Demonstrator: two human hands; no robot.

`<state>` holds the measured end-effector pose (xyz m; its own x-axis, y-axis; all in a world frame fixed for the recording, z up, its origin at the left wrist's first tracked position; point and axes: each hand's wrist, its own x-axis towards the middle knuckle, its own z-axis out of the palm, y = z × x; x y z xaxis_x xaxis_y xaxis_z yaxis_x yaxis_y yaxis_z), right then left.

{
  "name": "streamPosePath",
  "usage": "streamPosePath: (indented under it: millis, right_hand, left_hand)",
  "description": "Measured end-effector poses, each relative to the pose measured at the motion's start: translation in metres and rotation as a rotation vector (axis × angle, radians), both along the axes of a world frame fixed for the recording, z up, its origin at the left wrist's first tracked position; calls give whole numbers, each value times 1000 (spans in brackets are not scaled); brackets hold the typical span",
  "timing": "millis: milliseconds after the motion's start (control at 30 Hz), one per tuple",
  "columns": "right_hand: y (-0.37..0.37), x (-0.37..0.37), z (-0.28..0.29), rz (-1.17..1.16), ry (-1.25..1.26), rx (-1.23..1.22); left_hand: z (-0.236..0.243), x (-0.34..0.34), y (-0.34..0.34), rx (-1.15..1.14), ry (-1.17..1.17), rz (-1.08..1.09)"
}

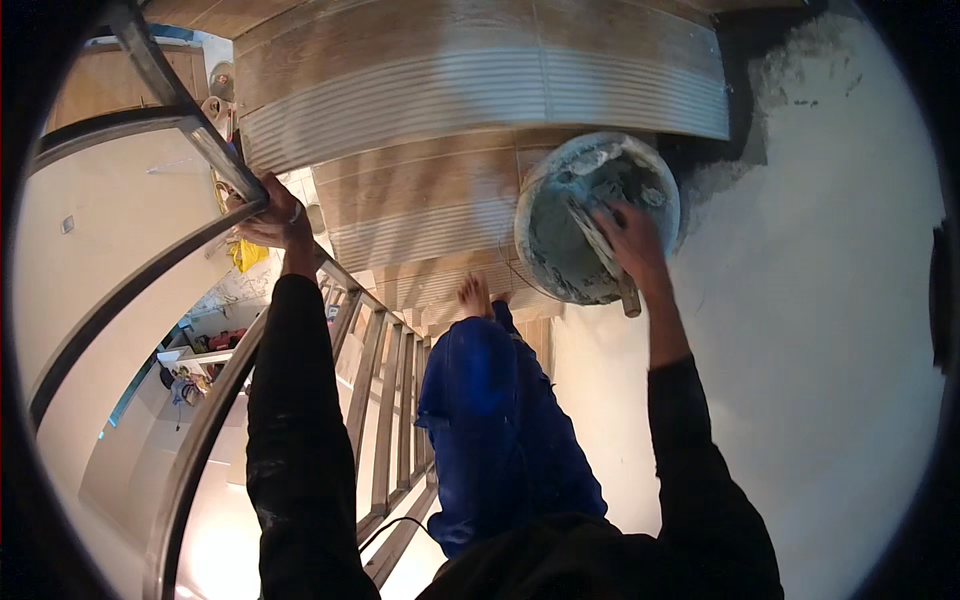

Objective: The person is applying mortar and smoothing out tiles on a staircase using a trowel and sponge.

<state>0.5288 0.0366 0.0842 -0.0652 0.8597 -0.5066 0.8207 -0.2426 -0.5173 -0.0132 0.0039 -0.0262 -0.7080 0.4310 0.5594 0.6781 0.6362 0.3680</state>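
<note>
Here the left hand (pixel 272 215) is clamped on the metal railing (pixel 150 255); the right hand (pixel 628 235) seemingly grips a trowel (pixel 600 250) inside the mortar bucket (pixel 597 217) resting on the tiled stairs (pixel 450 90).

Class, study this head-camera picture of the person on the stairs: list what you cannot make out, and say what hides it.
1. Tool blade: head view, smeared with grey mortar inside the bucket; its shape is unclear.
2. Right hand: motion-blurred, grip unclear.
3. Left hand on the handrail: fingers wrap behind the rail.
4. Items on the floor below: too small.
5. Lower foot: hidden by the blue trouser leg.
</note>
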Motion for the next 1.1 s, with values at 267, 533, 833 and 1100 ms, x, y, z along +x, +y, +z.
streamPosePath:
  millis: [267,533,833,1100]
  right_hand:
    - [-9,-13,-109,144,-215,-51]
    - [5,39,-9,-681,579,-627]
    - [60,0,148,-468,788,-498]
    - [179,-199,163,669,234,420]
  left_hand:
    - [3,3,1,-33,-83,18]
    - [10,29,9,95,-237,-34]
    - [7,40,-5,30,-365,11]
    - [36,14,-3,68,-408,-35]
